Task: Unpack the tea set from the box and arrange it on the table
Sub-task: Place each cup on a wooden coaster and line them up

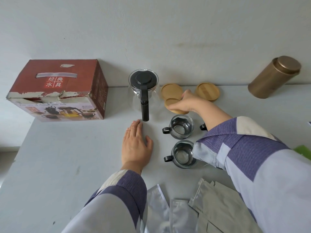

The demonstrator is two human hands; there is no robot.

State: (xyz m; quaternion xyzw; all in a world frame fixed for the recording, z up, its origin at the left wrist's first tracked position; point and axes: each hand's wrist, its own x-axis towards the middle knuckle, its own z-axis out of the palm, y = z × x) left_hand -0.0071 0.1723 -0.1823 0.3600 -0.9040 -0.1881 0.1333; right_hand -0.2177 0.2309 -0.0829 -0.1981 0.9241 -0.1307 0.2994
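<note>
Head view shows the right hand (182,103) gripping the nearest wooden coaster (175,106) just right of the teapot (143,91), with two glass cups nearer the person, while the left hand (135,145) lies flat and open on the worktop (67,157).

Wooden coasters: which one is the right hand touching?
The nearest coaster, beside the teapot; the right hand rests on it. The other two coasters sit untouched nearer the wall.
</note>
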